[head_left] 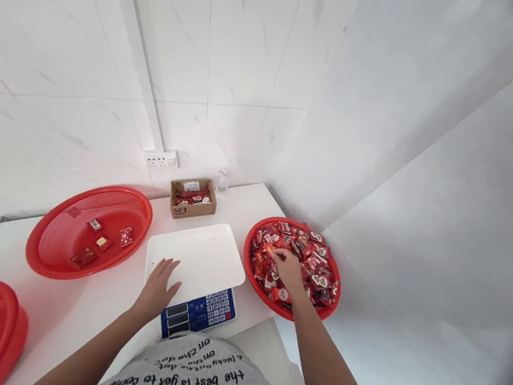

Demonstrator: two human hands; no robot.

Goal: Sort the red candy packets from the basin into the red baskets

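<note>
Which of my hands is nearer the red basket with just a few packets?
Left. Your left hand is at the white pan, right of the sparse basket; your right hand is beyond the pan, at the heaped basket.

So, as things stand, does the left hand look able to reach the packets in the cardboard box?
Probably yes: the left hand seems to hold nothing, only the flat scale pan lies between, and the cardboard box is open on top, with packets showing.
</note>
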